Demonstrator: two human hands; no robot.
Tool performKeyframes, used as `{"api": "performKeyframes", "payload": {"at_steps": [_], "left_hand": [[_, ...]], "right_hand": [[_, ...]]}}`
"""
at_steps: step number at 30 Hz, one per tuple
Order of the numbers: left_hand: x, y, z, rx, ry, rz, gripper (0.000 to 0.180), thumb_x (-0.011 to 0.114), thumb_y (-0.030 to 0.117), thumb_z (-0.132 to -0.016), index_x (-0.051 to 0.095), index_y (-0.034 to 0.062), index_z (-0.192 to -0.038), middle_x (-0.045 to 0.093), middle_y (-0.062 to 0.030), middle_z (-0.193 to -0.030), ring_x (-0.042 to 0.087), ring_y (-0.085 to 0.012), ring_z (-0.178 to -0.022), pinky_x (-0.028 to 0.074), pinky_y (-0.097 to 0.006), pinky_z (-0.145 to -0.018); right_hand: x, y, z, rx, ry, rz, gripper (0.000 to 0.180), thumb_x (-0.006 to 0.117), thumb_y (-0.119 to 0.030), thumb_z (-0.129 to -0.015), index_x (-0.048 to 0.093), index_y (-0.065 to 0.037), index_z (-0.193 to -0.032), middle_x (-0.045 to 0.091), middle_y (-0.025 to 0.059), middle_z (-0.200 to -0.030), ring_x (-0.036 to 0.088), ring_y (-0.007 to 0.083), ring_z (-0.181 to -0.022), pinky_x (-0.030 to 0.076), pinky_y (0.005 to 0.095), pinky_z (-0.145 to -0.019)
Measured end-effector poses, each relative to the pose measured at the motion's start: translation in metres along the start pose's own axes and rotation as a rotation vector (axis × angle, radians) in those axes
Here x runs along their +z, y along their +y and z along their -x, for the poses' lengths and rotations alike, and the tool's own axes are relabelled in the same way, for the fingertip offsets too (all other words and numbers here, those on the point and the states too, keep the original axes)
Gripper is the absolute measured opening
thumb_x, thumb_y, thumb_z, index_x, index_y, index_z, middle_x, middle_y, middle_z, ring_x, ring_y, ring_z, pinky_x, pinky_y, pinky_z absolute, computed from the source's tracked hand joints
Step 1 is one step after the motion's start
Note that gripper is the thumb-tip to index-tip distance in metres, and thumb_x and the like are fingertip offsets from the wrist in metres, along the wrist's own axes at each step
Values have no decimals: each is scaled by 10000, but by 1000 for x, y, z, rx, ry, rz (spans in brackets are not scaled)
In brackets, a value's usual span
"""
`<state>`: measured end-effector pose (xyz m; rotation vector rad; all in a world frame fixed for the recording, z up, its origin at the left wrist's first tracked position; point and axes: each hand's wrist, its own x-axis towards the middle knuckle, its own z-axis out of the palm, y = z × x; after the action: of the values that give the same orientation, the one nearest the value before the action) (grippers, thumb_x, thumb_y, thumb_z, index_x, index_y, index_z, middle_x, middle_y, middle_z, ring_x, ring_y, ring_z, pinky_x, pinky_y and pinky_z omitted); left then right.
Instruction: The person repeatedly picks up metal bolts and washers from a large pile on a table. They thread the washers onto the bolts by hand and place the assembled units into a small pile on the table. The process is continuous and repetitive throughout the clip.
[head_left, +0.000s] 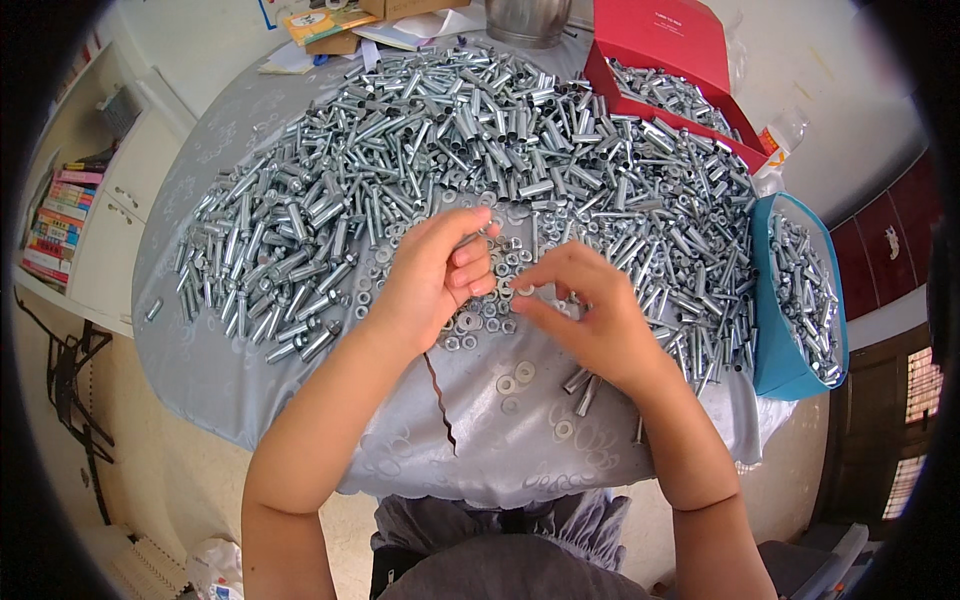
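A silvery patterned cloth [480,430] covers this rounded table, and most of its top is awash with shiny hardware! Straight to the hands, over the near middle of the spread. The left hand [435,270] has its fingers curled in toward the thumb, a sliver of metal showing among them; whether it's clamped there, I can't tell. Opposite, just beside it, the right hand [590,300] brings thumb and forefinger close, tips slightly apart, with a washer [525,291] showing right at them; pinched, or lying on the cloth behind? Can't tell from here.

Below and between the two hands, a cluster of nuts [469,342] and washers lies flat. Nearer the person, a few loose washers [525,372] sit on bare cloth, with a dark wavy mark [438,405] to their left. Beyond the hands, the great heap of metal bolts and sleeves [500,120] sweeps from left to right in an arc. On the right edge stands a teal container [772,350], packed with more bolts; at the back, a red box [670,50], lid up, loaded with hardware too. And a metal pot [525,22] stands at the far edge!
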<state>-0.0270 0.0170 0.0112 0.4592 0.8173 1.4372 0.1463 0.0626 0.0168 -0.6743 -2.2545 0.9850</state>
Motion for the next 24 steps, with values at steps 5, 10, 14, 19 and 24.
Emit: {"api": "performKeyframes", "payload": {"at_steps": [5,10,14,19,24], "left_hand": [[4,-1,1,-1,13,1,186,514,208,-827,495,27,-790,321,54,-537,304,-48,-463,281,-211,-468],[5,0,3,24,16,-65,182,508,195,-831,497,16,-800,323,53,-548,303,-45,-466,279,-213,-464],[4,0,4,49,12,-90,180,505,191,-835,500,13,-806,323,53,-552,302,-45,-464,279,-213,-463],[4,0,3,48,4,-101,175,507,183,-834,503,10,-812,326,51,-556,302,-45,-466,278,-214,-460],[6,-1,3,51,10,-139,167,509,177,-835,503,11,-814,326,48,-557,307,-47,-467,280,-215,-458]], "right_hand": [[16,-1,4,-294,-156,232,240,653,-71,-635,665,-122,-870,532,56,-893,504,226,-796,439,320,-711],[25,5,5,-384,-180,384,260,612,-94,-626,669,-169,-868,524,44,-902,494,222,-808,439,311,-718],[29,3,5,-373,-184,407,227,628,-110,-645,652,-161,-864,517,42,-876,494,220,-810,437,317,-713],[30,2,5,-362,-186,396,194,677,-130,-663,604,-95,-840,511,53,-861,485,229,-788,431,329,-719],[33,3,7,-353,-184,401,200,683,-132,-651,576,-61,-805,516,63,-847,490,234,-799,431,336,-727]]}}
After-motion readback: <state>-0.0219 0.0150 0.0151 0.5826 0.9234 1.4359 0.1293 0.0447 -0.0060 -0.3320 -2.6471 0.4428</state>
